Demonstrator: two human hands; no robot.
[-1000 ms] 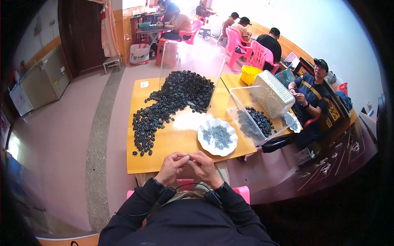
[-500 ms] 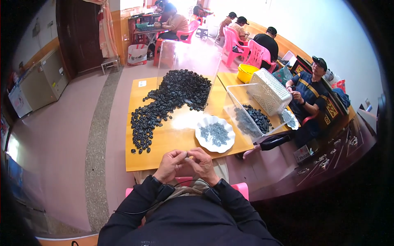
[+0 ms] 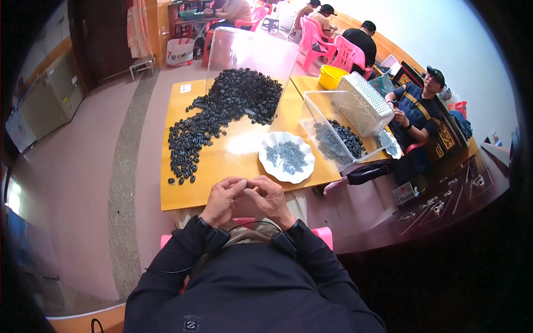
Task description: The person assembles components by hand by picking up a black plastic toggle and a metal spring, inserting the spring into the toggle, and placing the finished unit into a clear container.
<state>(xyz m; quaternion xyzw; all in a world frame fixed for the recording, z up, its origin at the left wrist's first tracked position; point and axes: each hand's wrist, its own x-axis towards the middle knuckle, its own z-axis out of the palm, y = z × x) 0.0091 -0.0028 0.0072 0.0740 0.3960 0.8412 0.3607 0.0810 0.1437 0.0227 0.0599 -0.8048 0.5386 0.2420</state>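
My left hand (image 3: 221,201) and my right hand (image 3: 271,200) meet just in front of the table's near edge, both closed in a pinch. Between the fingertips is a small dark piece, mostly hidden by the fingers. Beyond my hands, a white wavy-rimmed plate (image 3: 303,172) carries many tiny grey, see-through bits (image 3: 286,157). Further left and back lies a big heap of small black oval pieces (image 3: 244,91), thinning toward the near left of the wooden table (image 3: 222,169).
A tipped clear bin (image 3: 252,50) stands behind the heap. To the right are another clear bin (image 3: 313,105) with black pieces, a white perforated basket (image 3: 363,102) and a yellow basin (image 3: 332,76). A co-worker (image 3: 419,108) sits at the right; others sit further back.
The view has tilted down a little, so the table shows higher in the picture. My hands keep pinching together at the same place, with fingers slightly shifted.
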